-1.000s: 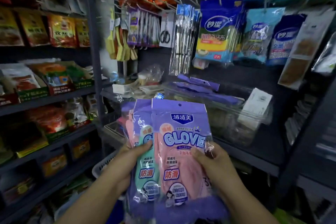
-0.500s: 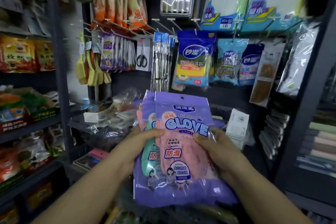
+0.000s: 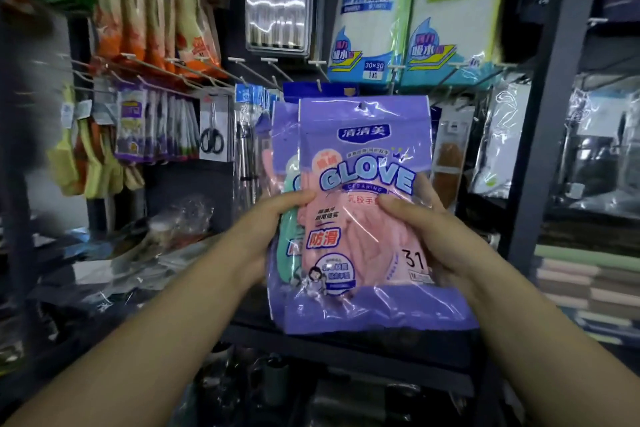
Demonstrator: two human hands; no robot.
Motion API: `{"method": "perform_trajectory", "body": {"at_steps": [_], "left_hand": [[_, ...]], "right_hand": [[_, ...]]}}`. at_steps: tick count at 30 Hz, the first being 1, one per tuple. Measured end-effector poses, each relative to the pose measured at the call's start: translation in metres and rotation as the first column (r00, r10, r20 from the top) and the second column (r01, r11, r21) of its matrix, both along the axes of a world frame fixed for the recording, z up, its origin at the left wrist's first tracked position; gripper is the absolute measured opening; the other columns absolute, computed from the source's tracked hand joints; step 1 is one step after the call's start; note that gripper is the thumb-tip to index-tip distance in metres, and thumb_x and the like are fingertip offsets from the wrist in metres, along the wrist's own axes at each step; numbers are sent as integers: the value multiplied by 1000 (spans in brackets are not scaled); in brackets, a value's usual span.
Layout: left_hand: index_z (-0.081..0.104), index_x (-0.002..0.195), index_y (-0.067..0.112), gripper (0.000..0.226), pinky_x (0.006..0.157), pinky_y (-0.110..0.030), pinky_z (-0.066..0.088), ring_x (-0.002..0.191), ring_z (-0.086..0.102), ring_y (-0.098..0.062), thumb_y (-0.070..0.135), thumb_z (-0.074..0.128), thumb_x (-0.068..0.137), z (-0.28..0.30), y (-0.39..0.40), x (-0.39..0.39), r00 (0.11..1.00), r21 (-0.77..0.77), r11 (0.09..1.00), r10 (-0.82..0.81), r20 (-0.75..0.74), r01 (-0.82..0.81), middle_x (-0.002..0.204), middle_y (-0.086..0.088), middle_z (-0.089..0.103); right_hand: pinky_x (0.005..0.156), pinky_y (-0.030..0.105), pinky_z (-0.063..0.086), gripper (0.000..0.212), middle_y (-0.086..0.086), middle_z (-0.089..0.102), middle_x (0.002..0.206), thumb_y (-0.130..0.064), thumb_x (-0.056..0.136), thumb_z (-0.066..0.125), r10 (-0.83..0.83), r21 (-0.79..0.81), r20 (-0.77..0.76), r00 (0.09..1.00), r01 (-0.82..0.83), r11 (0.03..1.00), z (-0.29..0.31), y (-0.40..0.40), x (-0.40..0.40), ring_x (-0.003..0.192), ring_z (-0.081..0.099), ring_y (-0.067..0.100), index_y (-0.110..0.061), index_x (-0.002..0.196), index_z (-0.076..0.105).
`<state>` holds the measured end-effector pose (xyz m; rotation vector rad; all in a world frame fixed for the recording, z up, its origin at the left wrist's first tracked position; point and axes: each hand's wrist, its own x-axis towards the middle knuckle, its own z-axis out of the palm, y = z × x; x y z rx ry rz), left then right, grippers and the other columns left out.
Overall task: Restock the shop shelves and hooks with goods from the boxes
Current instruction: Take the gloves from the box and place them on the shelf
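Left hand (image 3: 273, 232) grips the left edge of the glove packs (image 3: 360, 218), thumb across the front; right hand (image 3: 433, 236) pinches the right edge likewise; packs stand upright between them, long axis vertical, hang-hole on top, just below and nearer than the bare hooks (image 3: 273, 74), hands about equally near

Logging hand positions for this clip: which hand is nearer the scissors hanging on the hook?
Left. The left hand grips the glove packs' left edge, below and right of the scissors; the right hand holds the packs' far side.
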<state>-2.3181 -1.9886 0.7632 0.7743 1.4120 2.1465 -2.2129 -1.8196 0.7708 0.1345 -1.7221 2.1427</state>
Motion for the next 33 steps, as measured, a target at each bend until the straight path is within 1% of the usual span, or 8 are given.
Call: {"method": "perform_trajectory", "body": {"at_steps": [3, 9, 13, 18, 23, 26, 30, 33], "left_hand": [[65, 97, 5, 17, 56, -30, 58, 54, 68, -21, 16, 57, 87, -10, 23, -19, 1000, -103, 995, 15, -3, -15, 67, -10, 72], [67, 105, 9, 24, 66, -34, 60, 67, 72, -22, 21, 69, 84, -47, 46, -46, 998, -335, 940, 65, -9, -65, 80, -11, 75], [69, 87, 9, 41, 66, -26, 49, 71, 63, -19, 48, 75, 74, -48, 34, -60, 861, -482, 742, 254, -440, -465, 78, -5, 68], [58, 119, 24, 44, 86, -23, 48, 104, 58, -12, 36, 73, 79, -40, 5, -61, 591, -99, 811, 331, -736, -577, 118, 1, 58], [41, 128, 57, 70, 105, -5, 25, 130, 30, 16, 64, 69, 64, -39, -4, -53, 317, -260, 913, -157, -935, -314, 138, 34, 34], [35, 135, 48, 70, 108, -10, 22, 128, 30, 11, 56, 64, 72, -65, 12, -63, 85, -224, 881, -207, -975, -418, 135, 30, 38], [37, 132, 44, 50, 103, -7, 23, 124, 39, 0, 46, 50, 83, -80, 22, -71, 164, -161, 891, -99, -981, -425, 132, 21, 41], [37, 131, 44, 49, 105, -17, 32, 124, 43, -3, 43, 47, 83, -78, 31, -71, 174, -146, 880, -74, -982, -452, 130, 21, 49]], "right_hand": [[49, 28, 57, 26, 12, 74, 80, -22, 82, 64, 9, -21, 283, 959, -3, 1000, -8, 11, -11, 56, 70, 19, -6, 102, 67], [43, 18, 51, 15, 7, 70, 58, -7, 93, 52, -84, 64, 511, 856, 60, 996, -40, 37, -37, 44, 65, 13, 0, 88, 65], [46, 17, 51, 20, 6, 68, 55, -6, 96, 49, -99, 113, 545, 833, 44, 993, -36, 51, -54, 43, 63, 12, -2, 81, 62], [42, 20, 51, 5, 5, 68, 54, -3, 84, 68, -291, 216, 445, 847, 214, 953, -25, 54, -79, 42, 63, 13, -3, 79, 65], [87, 42, 55, 23, 14, 71, 102, -23, 75, 79, -469, 385, 378, 798, 325, 864, -42, 53, -113, 88, 68, 28, -8, 91, 70], [63, 27, 51, 34, 6, 67, 100, -31, 82, 72, -579, 568, 294, 761, 348, 746, -49, 49, -116, 84, 63, 22, -9, 106, 64], [101, 32, 43, 84, 9, 45, 142, -39, 76, 75, -577, 642, 223, 786, 327, 694, -43, 43, -100, 120, 53, 23, -14, 142, 28], [110, 24, 24, 85, 0, 10, 156, -46, 76, 73, -568, 802, 67, 820, 294, 520, -36, 30, -61, 143, 23, 16, -31, 147, 27]]}}
